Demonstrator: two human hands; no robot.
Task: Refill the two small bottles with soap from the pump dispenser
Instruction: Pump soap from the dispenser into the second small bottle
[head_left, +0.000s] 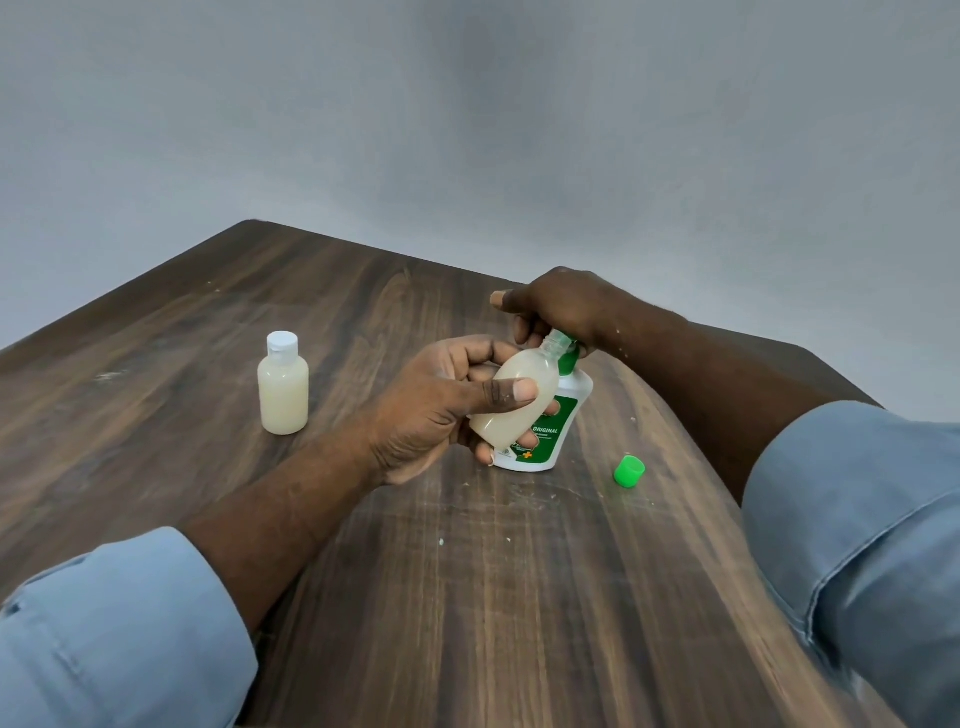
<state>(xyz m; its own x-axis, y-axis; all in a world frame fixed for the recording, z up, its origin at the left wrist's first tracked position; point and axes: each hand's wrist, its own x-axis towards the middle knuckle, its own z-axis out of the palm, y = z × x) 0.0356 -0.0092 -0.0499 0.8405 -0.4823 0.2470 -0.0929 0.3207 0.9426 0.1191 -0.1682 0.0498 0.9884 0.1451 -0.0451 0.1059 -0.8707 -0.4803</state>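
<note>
Left hand (441, 415) grips the tilted, uncapped small bottle (511, 402) at frame centre, its mouth beneath the green head of the pump dispenser (566, 415), which the right hand (561, 306) clasps; slow strokes and a steady mouth should prevent spills.

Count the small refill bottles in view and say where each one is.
2. One capped bottle stands on the table at left. The uncapped bottle is tilted in the left hand, its mouth at the pump dispenser under the right hand. No others show.

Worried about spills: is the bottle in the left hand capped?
Open. The small bottle shows a bare threaded neck; a green cap lies on the table.
</note>
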